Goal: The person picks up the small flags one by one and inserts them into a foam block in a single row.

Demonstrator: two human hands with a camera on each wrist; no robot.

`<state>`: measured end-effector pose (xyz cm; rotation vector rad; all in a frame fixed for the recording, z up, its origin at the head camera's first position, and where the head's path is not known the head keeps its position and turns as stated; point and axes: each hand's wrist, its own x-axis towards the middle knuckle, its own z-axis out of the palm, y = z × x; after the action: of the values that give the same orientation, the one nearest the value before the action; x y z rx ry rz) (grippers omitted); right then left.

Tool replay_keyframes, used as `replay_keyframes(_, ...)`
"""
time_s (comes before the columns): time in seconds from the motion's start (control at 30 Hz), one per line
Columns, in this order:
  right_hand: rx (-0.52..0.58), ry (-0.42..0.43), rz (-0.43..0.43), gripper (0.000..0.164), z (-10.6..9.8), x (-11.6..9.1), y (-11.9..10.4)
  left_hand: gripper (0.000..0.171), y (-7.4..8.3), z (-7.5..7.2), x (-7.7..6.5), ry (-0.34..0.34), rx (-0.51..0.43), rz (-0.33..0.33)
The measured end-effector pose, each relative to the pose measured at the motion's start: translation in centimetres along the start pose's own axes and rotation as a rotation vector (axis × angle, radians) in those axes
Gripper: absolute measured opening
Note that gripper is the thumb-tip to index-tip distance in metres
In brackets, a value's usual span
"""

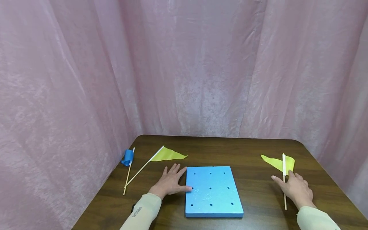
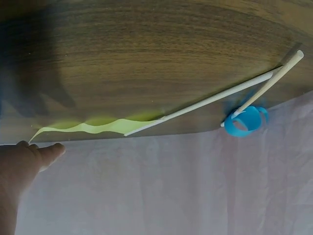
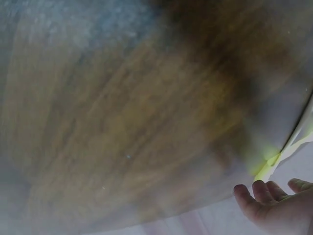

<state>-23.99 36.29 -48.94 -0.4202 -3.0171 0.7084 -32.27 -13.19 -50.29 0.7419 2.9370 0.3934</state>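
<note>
A blue board (image 1: 219, 195) with several small holes lies flat on the table. My left hand (image 1: 171, 183) is spread at its left edge, thumb reaching over the top surface near a hole. Over on the right, my right hand (image 1: 297, 189) hovers beside the stick of a yellow pennant flag (image 1: 273, 162), fingers loose and thumb apart from them. That flag's cloth (image 3: 268, 169) appears just past the fingertips in the right wrist view. Nothing is gripped by either hand.
At the left lie another yellow pennant flag (image 1: 168, 155) and a blue flag (image 1: 129, 156) with curled cloth, their sticks crossing at the near ends. Pink curtains (image 1: 201, 80) hang behind and beside the brown table (image 1: 230, 146).
</note>
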Motion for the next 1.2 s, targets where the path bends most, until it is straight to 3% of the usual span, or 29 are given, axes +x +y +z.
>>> replay_keyframes(0.5,0.036,-0.027,0.057,0.105,1.1,0.1,0.6,0.093,-0.3,0.3,-0.3,-0.02,-0.016,0.028)
replay_keyframes(0.9,0.013,-0.021,0.061,0.101,1.6,-0.1,0.4,0.092,-0.3,0.4,-0.2,-0.029,-0.043,0.01)
replay_keyframes(1.2,0.03,0.031,0.109,0.067,1.8,-0.1,0.4,0.093,-0.1,0.7,0.6,-0.031,-0.065,-0.011)
